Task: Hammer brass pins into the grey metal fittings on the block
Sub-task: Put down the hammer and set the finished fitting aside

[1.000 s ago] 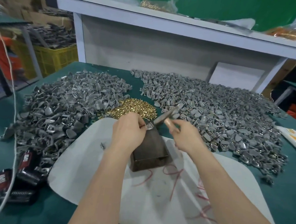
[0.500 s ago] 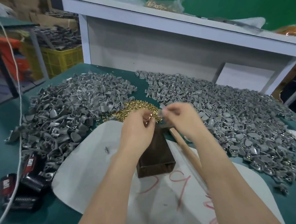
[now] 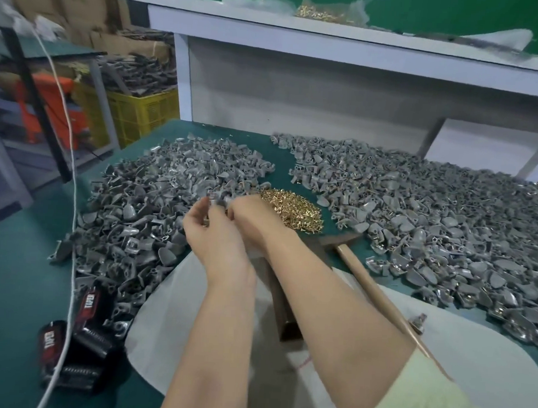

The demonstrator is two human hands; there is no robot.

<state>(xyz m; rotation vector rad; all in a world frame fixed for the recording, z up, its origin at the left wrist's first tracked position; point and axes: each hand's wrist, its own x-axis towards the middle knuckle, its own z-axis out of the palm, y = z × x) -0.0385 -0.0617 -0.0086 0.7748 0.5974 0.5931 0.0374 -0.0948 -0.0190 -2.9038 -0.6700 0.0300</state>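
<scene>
Left hand (image 3: 211,235) and right hand (image 3: 250,217) pinch one blurred grey fitting (image 3: 220,201) mid-worktop beside the brass pin heap (image 3: 295,210), away from the block (image 3: 288,321); risk: a slack pinch drops it into the left pile (image 3: 136,221).

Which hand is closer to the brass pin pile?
Right. The right hand is at the left edge of the brass pin pile; the left hand is farther left, with the right hand between it and the pile.
</scene>
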